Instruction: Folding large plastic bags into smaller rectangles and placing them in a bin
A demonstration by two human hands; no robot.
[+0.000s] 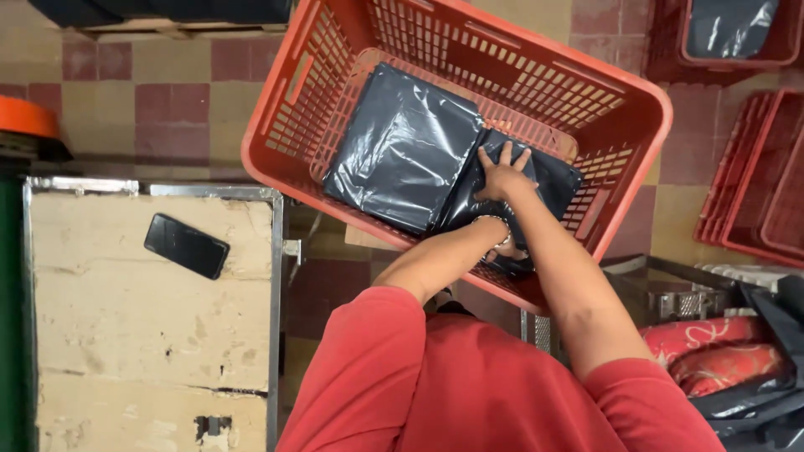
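Note:
A large red slatted plastic crate stands on the tiled floor in front of me. Two flat packages wrapped in black plastic lie inside it. The bigger black package lies to the left, and a smaller black package is at the right. My right hand rests flat on the smaller package with fingers spread. My left hand, with a bracelet on the wrist, reaches to that package's near edge. It is mostly hidden under my right forearm.
A worn table with a metal frame stands at the left, with a black phone on it. More red crates stand at the right, one holding a black package. Red patterned fabric and black plastic bags lie at the lower right.

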